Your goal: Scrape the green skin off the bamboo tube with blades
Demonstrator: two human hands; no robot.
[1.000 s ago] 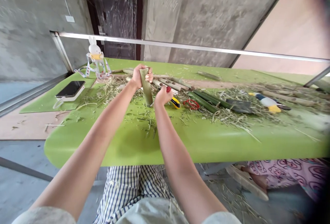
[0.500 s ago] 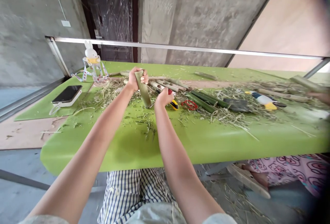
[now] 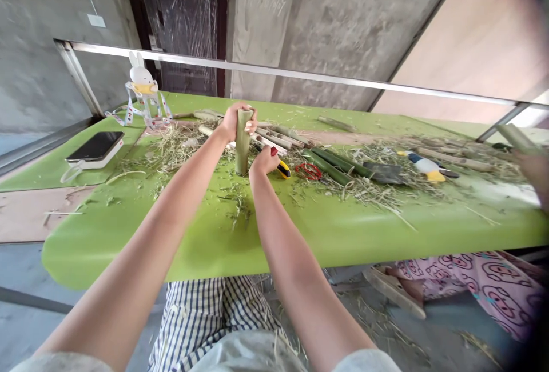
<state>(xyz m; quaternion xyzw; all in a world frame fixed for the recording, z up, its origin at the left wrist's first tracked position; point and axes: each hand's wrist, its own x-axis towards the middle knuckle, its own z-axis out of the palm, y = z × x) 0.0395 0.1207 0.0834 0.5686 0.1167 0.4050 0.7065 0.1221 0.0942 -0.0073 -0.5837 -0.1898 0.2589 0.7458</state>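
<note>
Gripped near its upper end by my left hand (image 3: 232, 122), a pale green bamboo tube (image 3: 242, 149) stands almost upright on the green table cover. My right hand (image 3: 263, 162) is closed around a red-handled tool (image 3: 273, 151), low beside the tube; its working end is mostly hidden, so its exact kind is unclear. Just right of that hand lies a yellow-and-black tool handle (image 3: 283, 170), with a red loop of cord or wire (image 3: 309, 171) beyond it. Shavings (image 3: 235, 199) are scattered in front of the tube.
Green bamboo pieces (image 3: 328, 167), a dark flat blade (image 3: 385, 173) and a white-and-yellow object (image 3: 429, 167) lie among shavings to the right. A phone (image 3: 95, 149) and rabbit-topped bottle (image 3: 143, 89) stand at left. Another person's hand (image 3: 534, 169) holds bamboo at far right.
The bamboo tube has gone from tilted to nearly upright in my left hand. My right hand stays low beside it with the red-handled tool. The camera view has shifted slightly.
</note>
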